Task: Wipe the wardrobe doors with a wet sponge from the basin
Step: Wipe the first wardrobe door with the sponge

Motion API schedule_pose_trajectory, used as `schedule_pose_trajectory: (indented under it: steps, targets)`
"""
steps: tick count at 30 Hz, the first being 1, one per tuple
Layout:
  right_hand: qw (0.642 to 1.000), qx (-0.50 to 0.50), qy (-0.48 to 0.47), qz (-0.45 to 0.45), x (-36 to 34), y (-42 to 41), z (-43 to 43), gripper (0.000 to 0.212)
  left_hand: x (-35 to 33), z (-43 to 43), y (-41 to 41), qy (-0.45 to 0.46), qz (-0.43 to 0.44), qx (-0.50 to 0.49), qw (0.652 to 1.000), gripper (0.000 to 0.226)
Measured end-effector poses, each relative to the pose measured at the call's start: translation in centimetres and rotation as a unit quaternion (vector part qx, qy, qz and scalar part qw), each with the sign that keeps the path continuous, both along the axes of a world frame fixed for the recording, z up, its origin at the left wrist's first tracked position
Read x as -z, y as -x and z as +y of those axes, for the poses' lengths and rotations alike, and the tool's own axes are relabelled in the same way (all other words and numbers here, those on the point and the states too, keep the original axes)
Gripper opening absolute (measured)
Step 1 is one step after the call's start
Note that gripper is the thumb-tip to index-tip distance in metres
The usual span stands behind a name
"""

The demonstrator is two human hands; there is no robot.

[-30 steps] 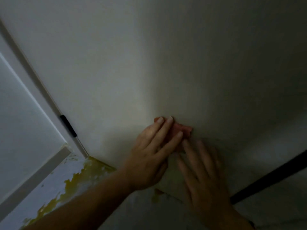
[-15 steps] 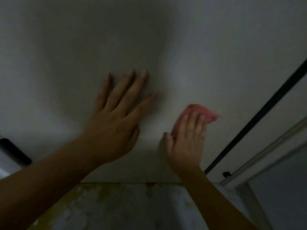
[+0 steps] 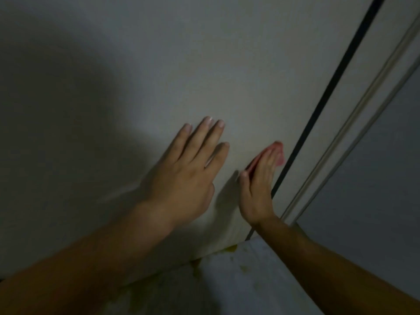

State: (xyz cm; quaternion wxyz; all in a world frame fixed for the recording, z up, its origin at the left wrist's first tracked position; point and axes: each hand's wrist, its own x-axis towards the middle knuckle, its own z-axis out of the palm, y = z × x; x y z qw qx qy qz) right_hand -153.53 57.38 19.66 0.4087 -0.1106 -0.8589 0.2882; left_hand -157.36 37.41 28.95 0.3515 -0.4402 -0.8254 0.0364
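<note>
Head view: pale wardrobe door [image 3: 204,64], dimly lit, filling most of frame. Dark seam [image 3: 329,92] along its right edge. Left hand [image 3: 188,176] flat on door, fingers straight, grasping nothing. Right hand [image 3: 259,189], straight fingers pressing pink sponge [image 3: 278,153] against door, just beside seam.

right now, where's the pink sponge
In the head view the pink sponge is right of centre, pressed against the wardrobe door under the right hand, just left of the dark strip at the door's edge and right of the left hand.

Close head view onto wardrobe door [image 3: 227,64]
</note>
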Motion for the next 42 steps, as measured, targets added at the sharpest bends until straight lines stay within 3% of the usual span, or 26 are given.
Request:
schedule_pose_trajectory:
  steps: [4, 6, 9, 11, 16, 18, 22, 25, 28, 30, 33, 38, 40, 42]
  targets:
    - [0.995, -0.003, 0.0, 0.099, -5.1, 1.5, 3.6, 0.069, 0.0, 4.4, 0.4, 0.003, 0.01, 0.021, 1.0, 0.076]
    - [0.995, -0.004, 0.003, 0.098, -2.6, 1.2, 4.8, 0.07, 0.0, 6.3, 0.4, 0.01, 0.017, 0.029, 0.999, 0.076]
    - [0.992, 0.015, 0.097, 0.083, 2.0, 0.4, 6.7, 0.071, -0.3, 8.2, 0.6, -0.005, 0.01, 0.046, 0.999, 0.073]
    - [0.984, 0.031, 0.139, 0.106, 1.0, 1.0, 8.1, 0.071, -0.5, 9.3, 0.6, -0.007, 0.009, 0.062, 0.998, 0.071]
    - [0.98, 0.032, 0.037, 0.193, -5.9, 3.4, 11.1, 0.066, -0.2, 12.3, 0.4, 0.009, 0.014, 0.07, 0.997, 0.069]
    - [0.982, 0.038, 0.04, 0.181, -2.9, 2.8, 11.7, 0.07, -0.2, 13.2, 0.3, 0.024, 0.02, 0.071, 0.997, 0.07]
    - [0.984, 0.032, 0.146, 0.101, 4.3, 0.2, 11.5, 0.071, -1.3, 13.4, 0.1, 0.036, 0.024, 0.066, 0.997, 0.073]
    - [0.978, 0.02, 0.157, 0.133, -1.3, 0.9, 12.5, 0.07, -3.7, 13.2, -0.1, 0.012, 0.042, 0.05, 0.998, 0.072]
    - [0.982, 0.0, 0.048, 0.185, -11.4, 2.4, 12.9, 0.065, -5.8, 13.5, -0.2, -0.006, 0.048, 0.03, 0.998, 0.072]
    - [0.98, -0.002, -0.027, 0.199, -14.4, 3.1, 13.1, 0.064, -6.1, 13.6, -0.3, 0.003, 0.05, 0.021, 0.999, 0.072]
    - [0.98, 0.013, -0.059, 0.19, -10.6, 2.8, 13.4, 0.068, -5.8, 13.6, -0.5, 0.01, 0.045, 0.021, 0.999, 0.073]
    - [0.987, 0.05, 0.108, 0.106, 2.7, 0.8, 11.0, 0.07, -3.1, 14.2, -1.3, 0.037, 0.024, 0.048, 0.998, 0.072]
    - [0.978, 0.061, 0.17, 0.108, 2.9, 1.1, 10.3, 0.07, -1.0, 14.4, -1.3, 0.064, 0.014, 0.059, 0.996, 0.071]
    - [0.974, 0.05, 0.173, 0.14, 0.3, 1.7, 10.6, 0.068, 0.8, 14.5, -1.1, 0.075, 0.006, 0.063, 0.995, 0.07]
